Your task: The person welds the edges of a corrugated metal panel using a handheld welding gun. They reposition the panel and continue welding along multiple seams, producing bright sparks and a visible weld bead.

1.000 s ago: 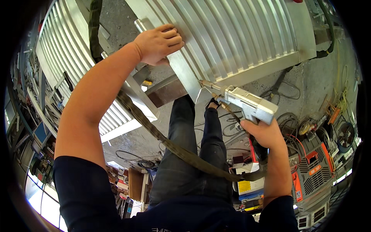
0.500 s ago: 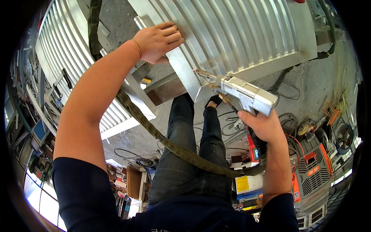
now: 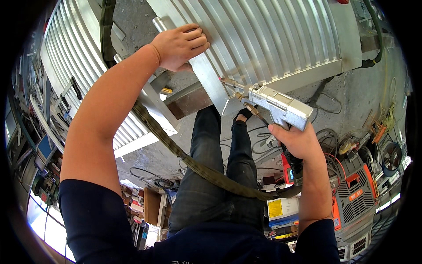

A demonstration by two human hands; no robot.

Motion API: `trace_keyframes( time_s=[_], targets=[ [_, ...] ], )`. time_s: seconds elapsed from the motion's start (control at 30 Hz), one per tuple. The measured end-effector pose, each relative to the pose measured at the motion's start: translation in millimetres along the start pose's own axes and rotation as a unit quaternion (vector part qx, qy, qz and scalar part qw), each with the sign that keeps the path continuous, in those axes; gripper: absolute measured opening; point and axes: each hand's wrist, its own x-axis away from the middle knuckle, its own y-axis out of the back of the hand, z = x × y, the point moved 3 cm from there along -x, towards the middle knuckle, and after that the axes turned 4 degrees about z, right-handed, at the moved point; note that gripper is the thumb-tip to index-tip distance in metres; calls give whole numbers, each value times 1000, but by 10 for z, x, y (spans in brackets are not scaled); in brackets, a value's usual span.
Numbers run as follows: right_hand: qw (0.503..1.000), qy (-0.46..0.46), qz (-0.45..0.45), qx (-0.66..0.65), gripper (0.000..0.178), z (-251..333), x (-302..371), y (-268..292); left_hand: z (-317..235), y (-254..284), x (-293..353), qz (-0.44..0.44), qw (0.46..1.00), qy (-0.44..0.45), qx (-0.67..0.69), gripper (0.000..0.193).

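Note:
My right hand [image 3: 296, 143] is wrapped round the grip of a silver handheld welding gun [image 3: 281, 105]. The gun's narrow nozzle points left, its tip close to the corner of a ribbed metal panel [image 3: 259, 42]; a small red spot shows beside the tip. Below the nozzle, a thin brass-ended feed tube runs towards the same corner. My left hand [image 3: 182, 46] grips the panel's flat left border, fingers bent over the top and thumb at the edge. Whether the nozzle touches the metal I cannot tell.
A second ribbed panel [image 3: 72, 53] lies at the left. Under the work runs a brown steel beam [image 3: 189, 101]. A green sleeved hose [image 3: 206, 176] crosses before my legs. At the right stand an orange-and-grey machine [image 3: 356, 193] and coiled cables [image 3: 329, 136].
The welding gun and my right hand have shifted slightly left and up, the nozzle still by the panel's corner. My left hand keeps its grip on the border.

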Motion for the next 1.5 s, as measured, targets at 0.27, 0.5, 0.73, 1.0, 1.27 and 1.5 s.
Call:
trace_keyframes(
  time_s=[0.27,0.5,0.73,1.0,1.27,1.5],
  targets=[
    [1000,-24,5,20,45,50,-2,-7,1,-21,0,-1,1000,-2,7,90],
    [997,62,0,44,39,33,-33,-16,23,-32,3,-18,999,-7,28,89],
    [998,60,1,29,43,-40,-11,-1,21,-40,3,-17,1000,-7,22,90],
    [999,16,8,34,47,-60,56,20,16,-55,1,-14,1000,-4,26,89],
    [999,-31,0,26,48,-124,108,45,22,-33,5,-9,1000,-4,26,91],
    [996,-24,-73,-43,48,-392,474,311,20,-29,-5,-33,999,-9,7,90]
  ],
)
